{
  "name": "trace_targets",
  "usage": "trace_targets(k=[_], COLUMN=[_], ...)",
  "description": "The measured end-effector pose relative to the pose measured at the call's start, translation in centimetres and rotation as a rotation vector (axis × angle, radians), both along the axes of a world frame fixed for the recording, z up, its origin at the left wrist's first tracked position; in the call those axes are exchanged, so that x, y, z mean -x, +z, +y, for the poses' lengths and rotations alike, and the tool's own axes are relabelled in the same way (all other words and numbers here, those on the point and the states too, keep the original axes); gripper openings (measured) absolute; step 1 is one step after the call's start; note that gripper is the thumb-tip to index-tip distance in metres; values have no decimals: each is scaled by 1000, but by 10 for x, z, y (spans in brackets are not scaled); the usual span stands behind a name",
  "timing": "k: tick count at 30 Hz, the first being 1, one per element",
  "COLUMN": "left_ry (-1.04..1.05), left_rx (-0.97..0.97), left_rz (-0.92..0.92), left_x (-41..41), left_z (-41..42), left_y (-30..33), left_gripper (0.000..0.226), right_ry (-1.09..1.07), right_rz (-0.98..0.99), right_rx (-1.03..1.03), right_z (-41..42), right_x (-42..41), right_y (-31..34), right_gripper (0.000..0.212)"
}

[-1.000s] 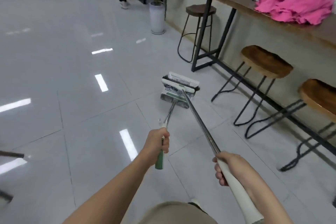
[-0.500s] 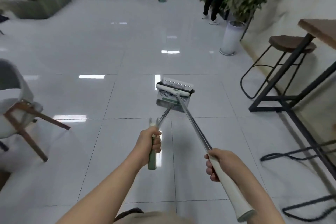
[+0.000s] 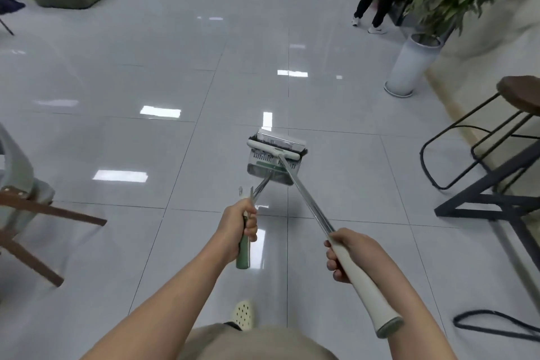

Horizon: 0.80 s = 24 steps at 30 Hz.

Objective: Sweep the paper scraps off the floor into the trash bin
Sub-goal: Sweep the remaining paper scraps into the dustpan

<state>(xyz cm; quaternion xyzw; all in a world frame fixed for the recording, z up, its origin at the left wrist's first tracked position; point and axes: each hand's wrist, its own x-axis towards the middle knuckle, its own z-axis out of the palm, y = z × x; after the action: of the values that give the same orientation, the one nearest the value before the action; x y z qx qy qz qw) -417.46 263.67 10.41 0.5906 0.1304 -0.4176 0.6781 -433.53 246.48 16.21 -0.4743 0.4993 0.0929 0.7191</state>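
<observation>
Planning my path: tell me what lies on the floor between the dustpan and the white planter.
In the head view, only bare glossy floor tiles lie between the dustpan and the white planter; no scraps show there.

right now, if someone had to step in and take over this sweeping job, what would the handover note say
Left hand: grips the green handle of the dustpan, which is out ahead over the tiled floor.
Right hand: grips the white handle of the broom, whose head lies across the dustpan's mouth.
Done: cannot tell whether scraps are in the pan; its contents are not clear from here.
Left: no loose paper scraps and no trash bin show in this view. Probably find the bin next and tip the pan in, then check the floor for anything missed.
</observation>
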Motion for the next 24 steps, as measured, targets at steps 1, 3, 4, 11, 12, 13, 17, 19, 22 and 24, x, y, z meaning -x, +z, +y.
trace_targets(k=[1, 3, 4, 11, 12, 13, 17, 19, 22, 24], left_ry=[-5, -11, -17, 3, 9, 15, 62, 91, 145, 177], left_rx=[1, -5, -9, -2, -2, 1, 16, 15, -5, -12], left_rz=[6, 10, 5, 27, 30, 31, 37, 23, 12, 15], left_x=[-23, -65, -84, -213, -233, -252, -323, -355, -407, -440], left_z=[-11, -35, -47, -158, -177, -197, -277, -314, -363, -390], left_y=[1, 2, 2, -7, -9, -11, -5, 1, 3, 5], left_gripper=[10, 10, 10, 9, 10, 10, 18, 17, 9, 9], right_ry=[-9, -29, -42, -40, -34, -25, 52, 94, 157, 186], right_rz=[-3, -4, -8, -13, -15, -19, -25, -19, -26, -15], right_rx=[-2, -27, -51, -67, -67, -62, -15, -7, 1, 7], right_z=[-9, -29, -40, -149, -169, -191, -280, -323, -384, -420], right_x=[-22, -63, -83, -209, -228, -248, -330, -367, -426, -468], right_y=[2, 5, 6, 1, -1, -2, 1, 7, 16, 19], right_gripper=[13, 14, 14, 15, 15, 15, 14, 15, 16, 17])
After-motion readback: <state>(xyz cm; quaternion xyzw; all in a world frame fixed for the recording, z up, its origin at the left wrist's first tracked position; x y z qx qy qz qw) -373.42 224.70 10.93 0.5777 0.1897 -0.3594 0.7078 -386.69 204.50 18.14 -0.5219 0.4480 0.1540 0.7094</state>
